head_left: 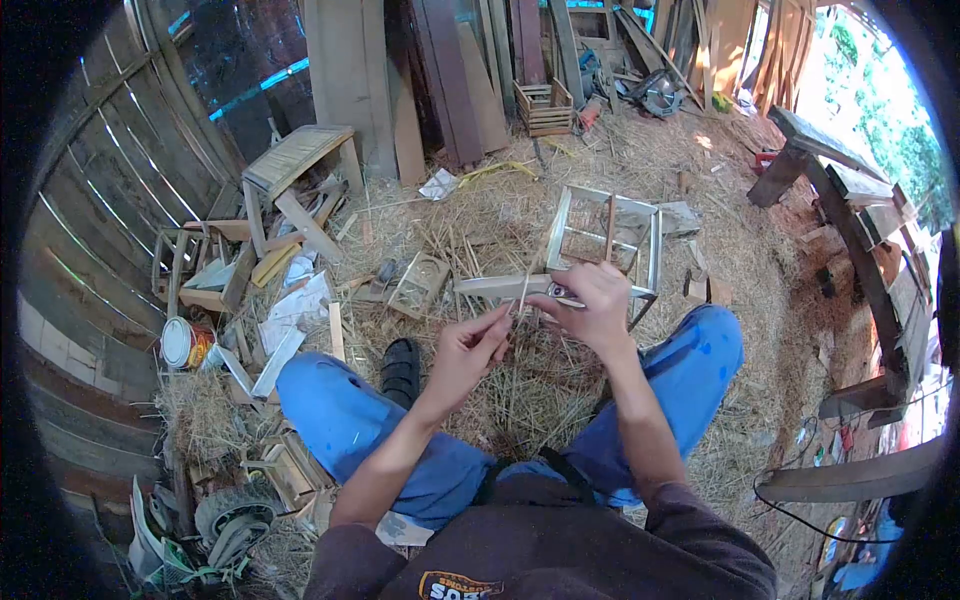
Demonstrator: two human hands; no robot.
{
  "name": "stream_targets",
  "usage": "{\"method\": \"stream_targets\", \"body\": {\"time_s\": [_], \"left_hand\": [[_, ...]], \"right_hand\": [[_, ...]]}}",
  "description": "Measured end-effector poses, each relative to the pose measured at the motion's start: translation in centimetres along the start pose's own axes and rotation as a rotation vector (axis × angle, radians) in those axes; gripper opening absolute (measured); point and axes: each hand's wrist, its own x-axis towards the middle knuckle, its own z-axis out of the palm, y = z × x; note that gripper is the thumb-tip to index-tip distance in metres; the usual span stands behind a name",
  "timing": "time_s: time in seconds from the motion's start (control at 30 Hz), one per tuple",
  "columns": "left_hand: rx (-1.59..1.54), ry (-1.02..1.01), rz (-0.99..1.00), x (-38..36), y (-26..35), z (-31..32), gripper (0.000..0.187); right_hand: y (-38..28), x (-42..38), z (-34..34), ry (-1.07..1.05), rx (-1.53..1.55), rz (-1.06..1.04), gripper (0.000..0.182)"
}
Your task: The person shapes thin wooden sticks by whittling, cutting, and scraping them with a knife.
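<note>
Between my knees, my left hand pinches the lower part of a thin pale strip with thumb and fingers. My right hand is closed around the handle end of a long, flat, light-coloured blade-like tool, which points left and lies against the strip. Part of the handle is hidden by my right fingers. Just beyond my right hand stands a pale wooden frame. A small wooden box-like piece lies on the straw-covered floor beyond my left hand.
A small wooden stool stands at the upper left, with a paint can below it. A slatted crate and a circular saw are at the back. Along the right runs a wooden bench. A cable lies at lower right.
</note>
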Motion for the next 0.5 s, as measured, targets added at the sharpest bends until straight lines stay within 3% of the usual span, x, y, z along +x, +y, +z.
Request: {"method": "stream_targets", "body": {"time_s": [0.13, 0.23, 0.5], "left_hand": [[-0.013, -0.048, 0.008, -0.6, 0.1, -0.1, 0.036], [0.094, -0.051, 0.016, -1.6, -0.5, -1.8, 0.035], [-0.031, -0.005, -0.126, -1.9, -0.3, -2.2, 0.028]], "right_hand": [[1.0, -0.3, -1.6, -0.013, -0.054, 0.045, 0.033], [3.0, 0.2, -3.4, 0.097, -0.171, 0.194, 0.030], [1.4, -0.9, -2.1, 0.045, -0.105, 0.181, 0.032]]}}
